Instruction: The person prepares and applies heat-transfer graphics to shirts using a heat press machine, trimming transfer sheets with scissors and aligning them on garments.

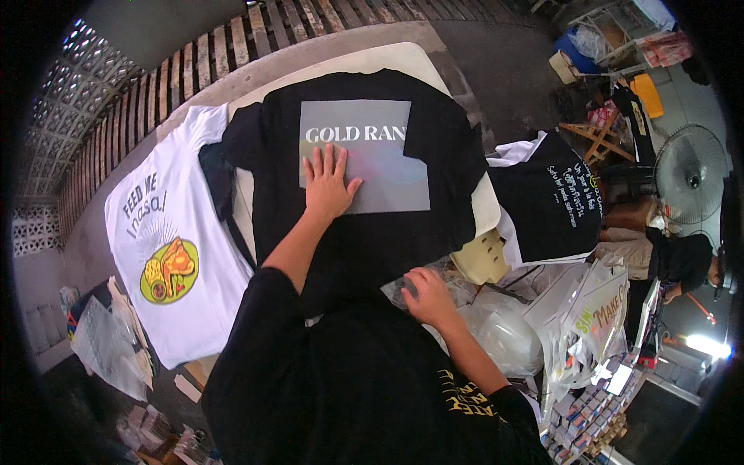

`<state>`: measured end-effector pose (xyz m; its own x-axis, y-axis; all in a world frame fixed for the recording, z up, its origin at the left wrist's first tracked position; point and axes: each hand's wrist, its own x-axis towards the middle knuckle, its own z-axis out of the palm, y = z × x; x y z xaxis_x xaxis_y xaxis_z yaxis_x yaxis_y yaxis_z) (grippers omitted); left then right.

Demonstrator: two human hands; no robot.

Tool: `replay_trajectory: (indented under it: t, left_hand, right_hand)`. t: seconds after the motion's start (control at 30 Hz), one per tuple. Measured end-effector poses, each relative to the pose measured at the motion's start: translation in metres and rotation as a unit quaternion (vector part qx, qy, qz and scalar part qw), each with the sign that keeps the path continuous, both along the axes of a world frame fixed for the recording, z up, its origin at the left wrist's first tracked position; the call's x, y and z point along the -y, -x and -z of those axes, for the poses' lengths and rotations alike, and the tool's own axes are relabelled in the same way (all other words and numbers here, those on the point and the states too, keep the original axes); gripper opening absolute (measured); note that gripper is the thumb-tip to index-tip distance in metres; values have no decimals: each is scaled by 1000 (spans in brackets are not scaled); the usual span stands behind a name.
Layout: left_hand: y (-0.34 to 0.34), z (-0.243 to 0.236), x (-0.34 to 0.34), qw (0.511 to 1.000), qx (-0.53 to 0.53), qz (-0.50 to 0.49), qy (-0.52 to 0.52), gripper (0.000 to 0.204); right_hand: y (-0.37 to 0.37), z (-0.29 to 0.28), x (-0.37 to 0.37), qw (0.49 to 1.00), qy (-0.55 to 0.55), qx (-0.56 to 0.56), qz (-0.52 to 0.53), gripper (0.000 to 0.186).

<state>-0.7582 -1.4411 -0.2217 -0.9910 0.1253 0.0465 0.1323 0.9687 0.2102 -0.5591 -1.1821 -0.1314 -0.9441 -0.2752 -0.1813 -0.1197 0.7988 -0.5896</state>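
A black T-shirt (287,225) lies spread in front of me on a pale table (403,58). On its chest rests a grey translucent sheet (387,198) with white lettering and a faint coloured patch; a black sleeve covers part of its right side. My left hand (328,184) is laid flat on the sheet, fingers spread. Beside the shirt's lower right edge is my right hand (432,298), loosely bent, thumb apart from the fingers, over clear plastic (395,293). I see nothing held in it.
A white T-shirt (194,232) with a food print hangs at the left. To the right are a printed black shirt (542,201), a yellowish plastic stool (480,256), stuffed plastic bags (504,333) and a standing fan (691,170). Another person (682,260) is at the far right.
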Motion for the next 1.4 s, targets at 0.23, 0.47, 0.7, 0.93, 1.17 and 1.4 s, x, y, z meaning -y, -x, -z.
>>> replay_trajectory:
  t: [0.23,0.47,0.7,0.93,1.17,1.4]
  left_hand:
    - [32,-18,25,999,-22,4,-32,69]
    - [107,2,93,988,-110,-20,-105,46]
    - [153,3,106,994,-76,-60,-51,51]
    - [166,5,103,995,-61,-48,-64,56]
    - [180,3,94,994,-70,11,-77,48]
    - [172,-4,55,984,-77,159,-36,55]
  right_hand:
    - [87,26,27,995,-54,-72,46,30]
    - [122,51,4,988,-79,-62,121,20]
    - [115,54,11,982,-93,-49,159,25]
    - [92,43,18,982,-122,-35,140,45]
    - [71,42,19,987,-119,-27,108,59]
    - [58,42,17,989,-103,-12,106,62]
